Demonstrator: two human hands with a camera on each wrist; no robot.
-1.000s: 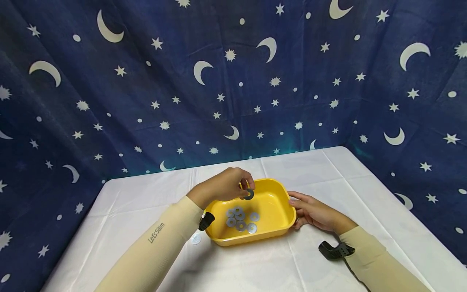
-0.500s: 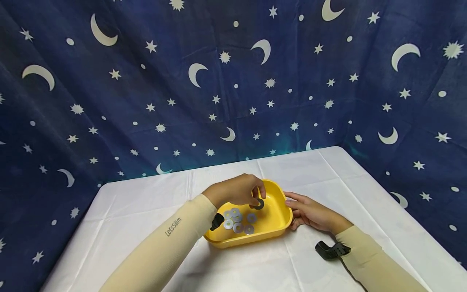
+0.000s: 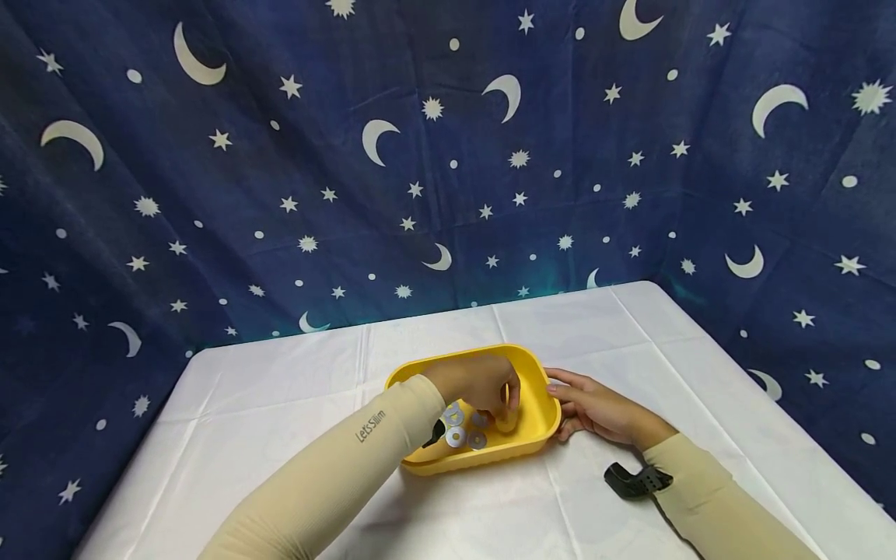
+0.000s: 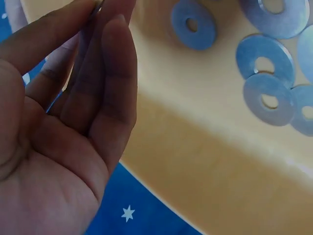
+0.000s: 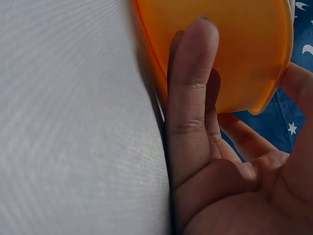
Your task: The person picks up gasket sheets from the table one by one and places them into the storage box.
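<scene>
Left hand (image 3: 483,387) down inside the yellow tray (image 3: 542,372), just right of centre frame, fingers drawn together and pinching a thin grey washer (image 4: 98,6) edge-on at the fingertips, only a sliver of it showing at the top left of the wrist view. Low over the tray floor, right beside the loose washers (image 3: 455,435) lying flat and partly overlapping at the tray's near-left. From the left wrist, several more of the same (image 4: 264,63) spread over the upper right of the frame.

Right hand (image 3: 602,408) flat against the tray's right outer wall, fingers straight, gripping nothing, simply bracing; thumb up near the rim in the right wrist view.

Looks like the placing stage: washer carried in, not yet let go. Next move calling for a gentle parting of the fingertips close to the floor, to keep the piece from rolling off on its edge, with the brace on the wall kept firm.

All on a white cloth-covered table (image 3: 280,389), faintly creased. Black clip-like piece (image 3: 633,481) on the cloth at lower right. Behind and on both sides, a dark blue drape (image 3: 280,194) printed with pale moons and stars, filling the upper frame.
</scene>
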